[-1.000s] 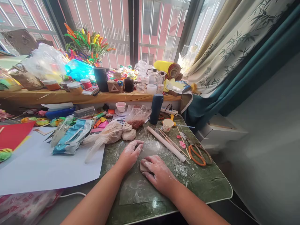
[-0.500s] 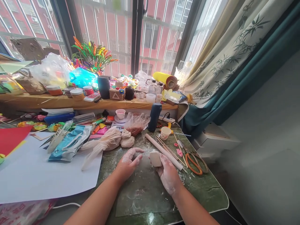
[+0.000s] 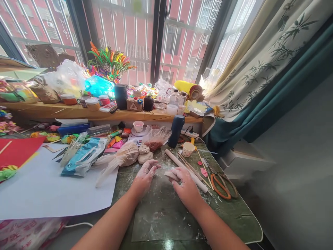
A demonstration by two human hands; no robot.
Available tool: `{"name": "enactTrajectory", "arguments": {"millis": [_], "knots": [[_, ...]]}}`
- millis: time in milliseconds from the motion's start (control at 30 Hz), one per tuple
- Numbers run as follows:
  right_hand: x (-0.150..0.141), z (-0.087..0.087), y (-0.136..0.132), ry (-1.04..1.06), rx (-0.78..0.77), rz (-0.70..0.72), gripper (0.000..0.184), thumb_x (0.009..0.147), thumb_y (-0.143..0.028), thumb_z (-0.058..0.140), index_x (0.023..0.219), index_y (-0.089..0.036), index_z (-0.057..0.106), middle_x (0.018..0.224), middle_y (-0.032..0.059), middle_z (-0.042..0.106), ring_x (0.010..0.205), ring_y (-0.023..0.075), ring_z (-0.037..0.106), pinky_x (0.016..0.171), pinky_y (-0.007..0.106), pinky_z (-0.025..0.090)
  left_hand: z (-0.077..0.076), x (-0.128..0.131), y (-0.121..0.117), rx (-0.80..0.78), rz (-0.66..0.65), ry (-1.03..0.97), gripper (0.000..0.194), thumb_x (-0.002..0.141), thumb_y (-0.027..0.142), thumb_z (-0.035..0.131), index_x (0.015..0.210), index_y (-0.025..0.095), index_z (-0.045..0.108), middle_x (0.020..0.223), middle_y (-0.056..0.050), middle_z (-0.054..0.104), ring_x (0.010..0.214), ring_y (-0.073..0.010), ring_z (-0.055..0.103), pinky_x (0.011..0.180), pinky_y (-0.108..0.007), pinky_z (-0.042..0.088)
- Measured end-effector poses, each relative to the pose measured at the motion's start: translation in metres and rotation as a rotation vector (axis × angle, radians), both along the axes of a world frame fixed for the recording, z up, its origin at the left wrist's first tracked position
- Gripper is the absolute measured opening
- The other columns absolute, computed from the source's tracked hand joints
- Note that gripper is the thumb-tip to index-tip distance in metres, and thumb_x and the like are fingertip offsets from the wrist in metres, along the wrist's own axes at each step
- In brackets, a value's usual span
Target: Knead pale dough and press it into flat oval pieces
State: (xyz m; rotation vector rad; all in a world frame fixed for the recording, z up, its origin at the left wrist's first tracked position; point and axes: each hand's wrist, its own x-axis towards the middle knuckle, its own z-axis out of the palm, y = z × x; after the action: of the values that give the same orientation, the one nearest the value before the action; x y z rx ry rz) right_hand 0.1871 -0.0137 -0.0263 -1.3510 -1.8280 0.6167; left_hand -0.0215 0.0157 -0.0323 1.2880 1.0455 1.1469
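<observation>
A flattened pale piece of clay (image 3: 172,175) is gripped in my right hand (image 3: 185,184), thumb below and fingers on top, just over the table. My left hand (image 3: 145,176) is empty beside it, powder-dusted, its fingers loosely bent and apart from the thumb. Behind the left hand sit pale clay lumps (image 3: 144,157), touching a knotted plastic bag (image 3: 127,155). A light rolling pin (image 3: 187,172) lies slantwise behind my right hand, with thin wooden sticks (image 3: 194,167) alongside. Under both hands is a clear, powder-smeared sheet (image 3: 161,215).
Orange-handled scissors (image 3: 221,185) lie near the table's right edge. A paper cup (image 3: 187,149) and a dark blue cylinder (image 3: 176,131) stand at the back. White paper (image 3: 85,198) with a blue packet (image 3: 83,158) covers the left. Jars and crafts crowd the windowsill (image 3: 153,116).
My right hand has turned the clay from facing me to nearly edge-on, with its fingers now over the top. My left fingers have curled a little. The whole view has shifted slightly.
</observation>
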Motion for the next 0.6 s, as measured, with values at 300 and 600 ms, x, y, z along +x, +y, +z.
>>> {"name": "enactTrajectory", "arguments": {"millis": [300, 600], "knots": [[-0.002, -0.029, -0.002, -0.119, 0.113, 0.049, 0.034, 0.091, -0.029, 0.066, 0.125, -0.027, 0.069, 0.118, 0.0084, 0.072, 0.114, 0.0285, 0.065, 0.104, 0.047, 0.05, 0.002, 0.001, 0.002, -0.014, 0.036, 0.055, 0.041, 0.09, 0.053, 0.056, 0.114, 0.02, 0.059, 0.108, -0.009, 0.074, 0.109, -0.0261, 0.065, 0.093, -0.037, 0.047], [-0.003, -0.036, -0.005, -0.049, 0.124, 0.069, 0.035, 0.092, -0.029, 0.064, 0.127, -0.024, 0.065, 0.117, 0.0094, 0.072, 0.11, 0.0266, 0.068, 0.099, 0.045, 0.054, -0.003, 0.002, -0.001, 0.063, -0.167, 0.247, 0.046, 0.079, 0.034, 0.074, 0.122, 0.023, 0.063, 0.122, -0.009, 0.072, 0.111, -0.0254, 0.067, 0.099, -0.038, 0.051]]}}
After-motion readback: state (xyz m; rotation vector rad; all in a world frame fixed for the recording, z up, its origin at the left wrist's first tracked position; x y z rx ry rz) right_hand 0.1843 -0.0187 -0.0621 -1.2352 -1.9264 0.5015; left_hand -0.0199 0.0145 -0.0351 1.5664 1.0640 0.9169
